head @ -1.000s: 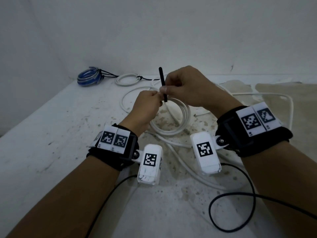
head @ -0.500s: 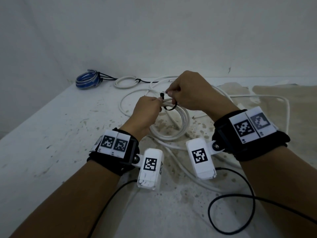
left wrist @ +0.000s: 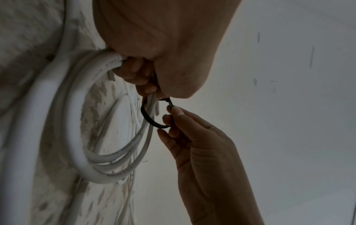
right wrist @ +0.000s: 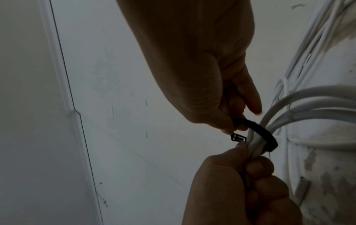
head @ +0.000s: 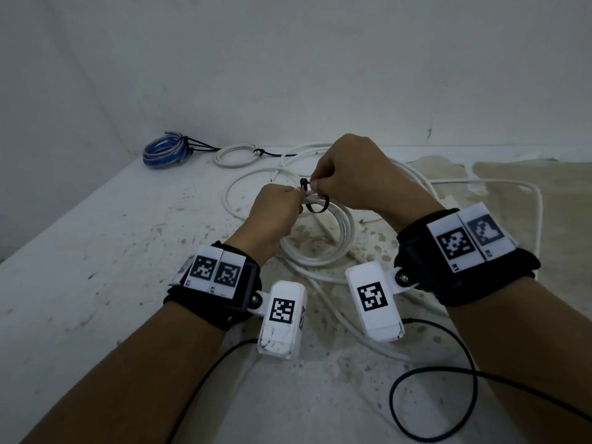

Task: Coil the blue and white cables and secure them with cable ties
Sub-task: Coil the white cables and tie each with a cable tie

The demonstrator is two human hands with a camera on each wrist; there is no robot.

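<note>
Head view shows two hands meeting over a white, stained table (head: 96,251), working on one coil of white cable (head: 320,248). The left hand (head: 272,216) is clenched around the gathered turns of that coil, lifting its far side off the table while the near side rests on the surface. The right hand (head: 349,174) pinches the tail of one black cable tie (head: 315,205), which loops loosely around the held strands just beside the left fingers; its small square head (right wrist: 238,138) sits by the left thumb. Three or four turns can be counted in the held coil. At the back of the table lie two finished bundles, each with a black tie: one blue coil (head: 165,150) in the corner and one small white coil (head: 237,154) beside it. More loose white cable (head: 531,200) trails to the right. Two black wires (head: 432,376) run from the wrist cameras.
</note>
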